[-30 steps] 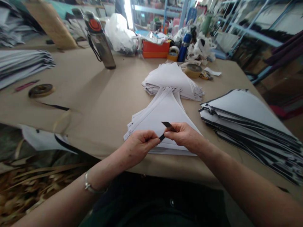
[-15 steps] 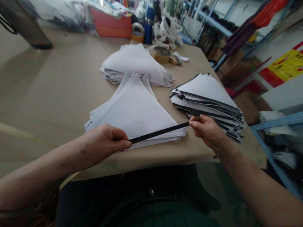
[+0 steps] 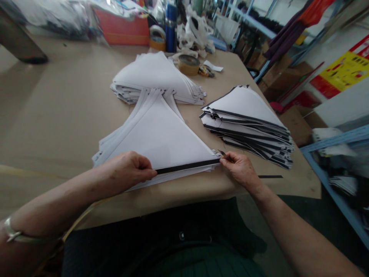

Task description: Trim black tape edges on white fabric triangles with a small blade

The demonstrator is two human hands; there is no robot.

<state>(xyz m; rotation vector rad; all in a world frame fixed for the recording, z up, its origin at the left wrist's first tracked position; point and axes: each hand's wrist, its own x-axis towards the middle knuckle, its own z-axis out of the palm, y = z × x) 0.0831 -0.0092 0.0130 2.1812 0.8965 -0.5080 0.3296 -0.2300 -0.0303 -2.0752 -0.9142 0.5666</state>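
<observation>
A narrow black strip (image 3: 187, 166) is stretched between my two hands, along the near edge of the top white fabric-like panel (image 3: 164, 134). My left hand (image 3: 135, 167) pinches its left end, thumb and fingers closed. At the panel's right corner, my right hand (image 3: 238, 165) pinches the other end. A small dark piece sticks up from the right fingers; what it is I cannot make out. Beneath lies a fanned stack of similar panels. To the right sits a pile of white panels with black edges (image 3: 245, 119).
Behind the fanned stack is another pile of white panels (image 3: 155, 73). Farther back stand a tape roll (image 3: 188, 64), a blue bottle (image 3: 171, 29), an orange-red box (image 3: 122, 29) and plastic bags (image 3: 194, 32). A short black strip (image 3: 270, 176) lies near the table's right front.
Both hands have come down slightly with the strip, the right one also leftward. The strip now lies along the panel's edge instead of slanting above it. The view has shifted a little.
</observation>
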